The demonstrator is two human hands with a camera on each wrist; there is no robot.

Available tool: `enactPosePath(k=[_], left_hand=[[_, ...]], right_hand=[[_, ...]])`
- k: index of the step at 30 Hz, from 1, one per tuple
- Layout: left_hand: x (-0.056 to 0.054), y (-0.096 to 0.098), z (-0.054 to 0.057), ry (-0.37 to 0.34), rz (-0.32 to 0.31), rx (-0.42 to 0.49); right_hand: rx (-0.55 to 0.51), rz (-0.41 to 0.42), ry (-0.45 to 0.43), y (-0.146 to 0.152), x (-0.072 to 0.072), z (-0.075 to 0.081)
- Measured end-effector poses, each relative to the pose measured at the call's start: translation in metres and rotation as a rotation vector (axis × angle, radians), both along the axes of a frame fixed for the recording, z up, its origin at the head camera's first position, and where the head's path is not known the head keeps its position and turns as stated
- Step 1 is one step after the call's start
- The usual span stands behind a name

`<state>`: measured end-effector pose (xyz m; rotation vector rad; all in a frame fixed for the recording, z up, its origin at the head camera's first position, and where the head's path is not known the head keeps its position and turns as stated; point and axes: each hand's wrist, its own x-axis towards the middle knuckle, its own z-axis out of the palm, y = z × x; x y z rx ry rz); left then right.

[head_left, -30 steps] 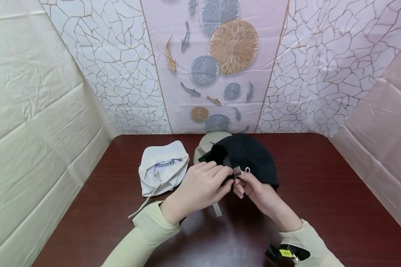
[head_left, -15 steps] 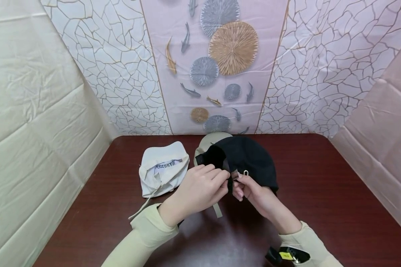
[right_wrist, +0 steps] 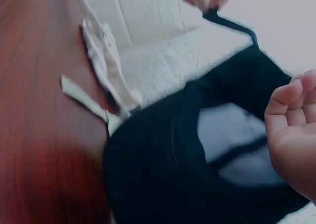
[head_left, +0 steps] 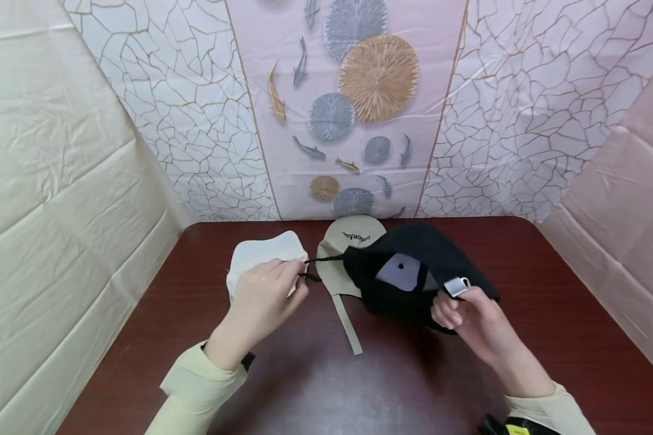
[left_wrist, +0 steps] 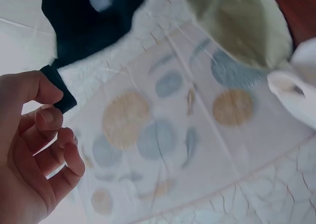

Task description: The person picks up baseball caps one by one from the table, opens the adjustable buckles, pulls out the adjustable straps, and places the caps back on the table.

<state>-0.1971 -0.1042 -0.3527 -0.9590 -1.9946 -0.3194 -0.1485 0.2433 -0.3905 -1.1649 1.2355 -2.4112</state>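
A black cap (head_left: 413,305) is stretched between both hands, its inside and light grey lining (head_left: 399,270) showing. My left hand (head_left: 266,296) pinches the end of the cap's black strap (head_left: 326,258) between thumb and index finger; the left wrist view shows the strap end (left_wrist: 60,88) at the fingertips. On the other side my right hand (head_left: 476,314) grips the cap's edge beside a silver metal buckle (head_left: 456,287). In the right wrist view the right hand (right_wrist: 296,130) hides part of the cap's rim, and the strap (right_wrist: 232,23) runs up to the left hand.
Behind the black cap lies a beige cap (head_left: 340,241), its loose strap (head_left: 348,326) trailing toward the front of the dark red table (head_left: 544,290). A white cap (head_left: 263,251) rests at the left, partly behind the left hand. Patterned cloth (head_left: 196,121) hangs along the back.
The hands have moved apart, left hand leftward with the strap end, right hand rightward with the buckle side. The strap is now out of the buckle, and the black cap has turned its inside toward me.
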Motion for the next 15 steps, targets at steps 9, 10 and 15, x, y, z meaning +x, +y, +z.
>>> enactPosePath(k=[9, 10, 15], left_hand=[[0.014, -0.014, -0.001, -0.098, -0.135, -0.031], [0.016, -0.014, -0.002, -0.107, -0.167, -0.056], [0.030, -0.014, -0.008, -0.125, -0.300, -0.179]], right_hand=[[0.081, -0.096, 0.001, 0.035, 0.026, -0.010], [0.111, -0.111, -0.018, 0.039, 0.031, -0.011], [0.306, -0.177, -0.006, 0.062, 0.057, -0.021]])
